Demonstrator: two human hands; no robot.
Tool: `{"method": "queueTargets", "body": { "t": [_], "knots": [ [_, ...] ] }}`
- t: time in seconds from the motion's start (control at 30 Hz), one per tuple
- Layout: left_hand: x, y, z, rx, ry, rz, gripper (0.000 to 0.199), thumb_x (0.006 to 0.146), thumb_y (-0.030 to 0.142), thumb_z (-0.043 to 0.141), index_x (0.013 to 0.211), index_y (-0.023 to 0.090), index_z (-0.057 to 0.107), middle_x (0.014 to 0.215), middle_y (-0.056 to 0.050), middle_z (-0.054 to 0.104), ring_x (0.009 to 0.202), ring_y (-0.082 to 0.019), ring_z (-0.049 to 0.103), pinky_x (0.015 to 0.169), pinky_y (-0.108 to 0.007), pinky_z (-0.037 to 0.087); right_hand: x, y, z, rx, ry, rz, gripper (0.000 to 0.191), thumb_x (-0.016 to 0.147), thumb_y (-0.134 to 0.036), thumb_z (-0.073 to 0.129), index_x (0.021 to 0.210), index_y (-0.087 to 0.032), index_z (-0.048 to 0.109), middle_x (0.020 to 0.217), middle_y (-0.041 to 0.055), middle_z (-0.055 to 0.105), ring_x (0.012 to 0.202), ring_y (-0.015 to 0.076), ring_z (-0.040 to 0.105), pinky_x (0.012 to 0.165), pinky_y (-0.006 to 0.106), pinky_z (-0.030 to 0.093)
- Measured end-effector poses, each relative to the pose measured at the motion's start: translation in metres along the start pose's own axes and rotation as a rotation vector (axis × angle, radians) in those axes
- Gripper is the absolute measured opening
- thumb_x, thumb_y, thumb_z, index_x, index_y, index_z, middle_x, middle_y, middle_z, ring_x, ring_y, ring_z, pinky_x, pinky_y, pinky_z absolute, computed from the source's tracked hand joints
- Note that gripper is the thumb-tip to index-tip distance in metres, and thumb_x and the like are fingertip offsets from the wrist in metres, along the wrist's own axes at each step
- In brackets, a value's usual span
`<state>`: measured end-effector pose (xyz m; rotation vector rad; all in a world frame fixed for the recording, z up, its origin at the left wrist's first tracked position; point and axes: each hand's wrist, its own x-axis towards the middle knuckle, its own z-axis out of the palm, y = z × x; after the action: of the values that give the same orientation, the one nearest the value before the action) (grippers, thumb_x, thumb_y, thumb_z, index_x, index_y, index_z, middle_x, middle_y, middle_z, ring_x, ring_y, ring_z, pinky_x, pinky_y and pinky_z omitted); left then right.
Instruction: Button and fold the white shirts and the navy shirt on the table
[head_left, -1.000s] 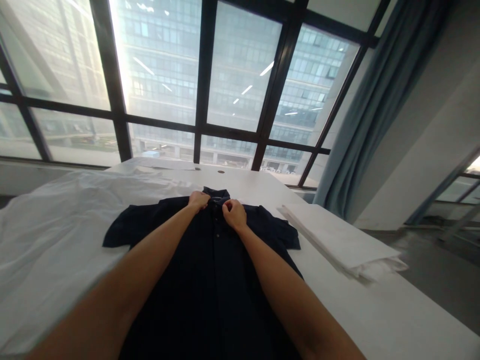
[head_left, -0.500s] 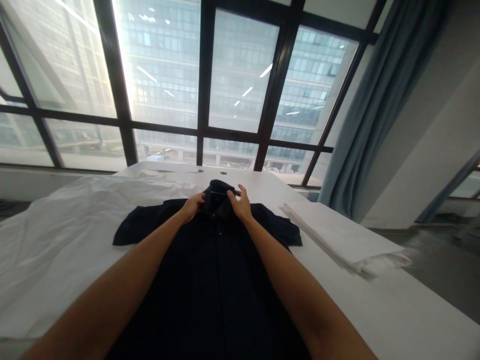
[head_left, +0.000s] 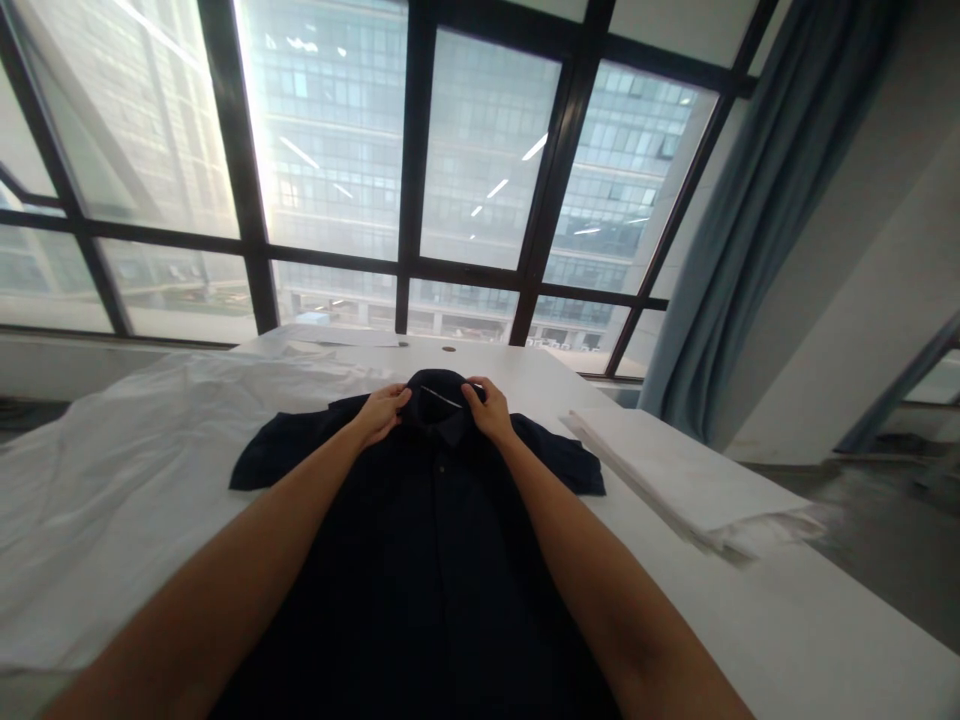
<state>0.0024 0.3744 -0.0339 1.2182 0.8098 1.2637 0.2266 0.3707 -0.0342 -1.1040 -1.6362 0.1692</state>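
A loose, rumpled white sheet spreads over the left part of the white surface, reaching up to the left-hand sleeve of a dark short-sleeved shirt. On the right, just beyond the other sleeve, lies a flat white folded stack with crinkled material at its near right end; whether that is a bag around it cannot be told. Near the far edge are a thin flat white piece and two small round dark spots, the clearer one on the right. Large dark-framed windows stand behind, with a blue-grey curtain to their right. The shirt lies front up along the middle of the surface, collar toward the windows, its sides partly hidden by the two bare forearms. The left hand pinches the collar's left side, fingers drawn together; the right hand grips the opposite side, thumb in front and fingers curled behind, so the neck opening shows between them.
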Motion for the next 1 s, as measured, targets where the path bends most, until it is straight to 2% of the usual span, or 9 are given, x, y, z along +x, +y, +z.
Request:
{"method": "queueTargets", "body": {
  "t": [0.27,0.4,0.5,0.57,0.7,0.77,0.83,0.9,1.0],
  "knots": [
    [-0.004,0.005,0.004,0.069,-0.024,-0.093,0.031,0.082,0.042,0.058,0.094,0.014,0.062,0.086,-0.008,0.069,0.076,-0.020,0.064,0.067,-0.031,0.052,0.004,0.009,-0.007,-0.030,-0.074,0.050,0.044,0.090,-0.053,0.041,0.073,-0.018,0.061,0.071,0.0004,0.062,0.070,0.0157,0.056,0.068,0.025,0.042],
    [-0.006,0.004,0.006,0.596,0.226,0.245,0.040,0.072,0.037,0.070,0.106,0.019,0.057,0.084,-0.002,0.064,0.076,-0.018,0.061,0.074,-0.032,0.050,0.004,0.009,-0.005,-0.038,-0.124,0.098,0.053,0.089,-0.061,0.036,0.061,-0.019,0.051,0.059,-0.0013,0.052,0.061,0.0138,0.048,0.058,0.023,0.038],
    [-0.008,0.007,0.004,0.967,0.306,0.499,0.017,0.079,0.032,0.062,0.091,0.020,0.061,0.090,-0.005,0.061,0.081,-0.019,0.058,0.080,-0.033,0.047,0.005,0.007,-0.004,-0.047,-0.119,0.137,0.056,0.090,-0.062,0.033,0.060,-0.019,0.052,0.059,-0.0003,0.052,0.062,0.0143,0.049,0.058,0.024,0.039],
    [-0.010,0.010,0.002,1.077,0.331,0.550,0.014,0.083,0.032,0.056,0.083,0.020,0.063,0.092,-0.007,0.061,0.084,-0.021,0.057,0.081,-0.033,0.045,0.005,0.005,-0.007,-0.040,-0.098,0.144,0.052,0.091,-0.058,0.035,0.069,-0.018,0.059,0.067,0.0019,0.059,0.069,0.0156,0.054,0.063,0.024,0.042],
    [-0.011,0.013,0.000,1.129,0.429,0.471,0.021,0.084,0.035,0.052,0.080,0.020,0.066,0.084,-0.006,0.063,0.081,-0.022,0.059,0.078,-0.031,0.044,0.006,0.006,-0.019,0.141,-0.233,0.111,0.043,0.081,-0.046,0.062,0.115,-0.020,0.061,0.098,0.0044,0.066,0.086,0.0164,0.061,0.073,0.026,0.047],
    [-0.010,0.015,0.000,1.102,0.471,0.429,0.022,0.083,0.036,0.053,0.078,0.020,0.067,0.080,-0.006,0.066,0.079,-0.021,0.060,0.075,-0.031,0.045,0.010,0.011,-0.027,0.199,-0.378,0.114,0.051,0.073,-0.036,0.072,0.120,-0.020,0.059,0.098,0.0037,0.067,0.084,0.0161,0.062,0.074,0.027,0.048],
    [-0.005,0.019,0.001,1.061,0.482,0.394,0.022,0.080,0.037,0.056,0.076,0.020,0.068,0.076,-0.005,0.068,0.076,-0.021,0.062,0.073,-0.030,0.045,0.019,0.017,-0.033,0.161,-0.448,0.117,0.040,0.071,-0.028,0.073,0.109,-0.017,0.064,0.088,0.0025,0.069,0.078,0.0162,0.063,0.073,0.028,0.049],
    [0.006,0.027,0.003,1.015,0.455,0.364,0.023,0.078,0.039,0.059,0.075,0.019,0.070,0.074,-0.005,0.070,0.075,-0.022,0.064,0.073,-0.030,0.045,0.030,0.022,-0.032,0.048,-0.401,0.101,0.028,0.073,-0.025,0.070,0.099,-0.015,0.067,0.082,0.0026,0.069,0.075,0.0167,0.063,0.073,0.029,0.049],
    [0.032,0.040,0.004,0.897,0.381,0.295,0.027,0.075,0.042,0.063,0.082,0.018,0.073,0.079,-0.007,0.073,0.081,-0.024,0.066,0.076,-0.030,0.047,0.050,0.020,-0.022,-0.152,-0.178,0.098,0.035,0.078,-0.027,0.066,0.112,-0.017,0.064,0.093,0.0058,0.069,0.081,0.0188,0.064,0.078,0.031,0.049]
  ]
}}
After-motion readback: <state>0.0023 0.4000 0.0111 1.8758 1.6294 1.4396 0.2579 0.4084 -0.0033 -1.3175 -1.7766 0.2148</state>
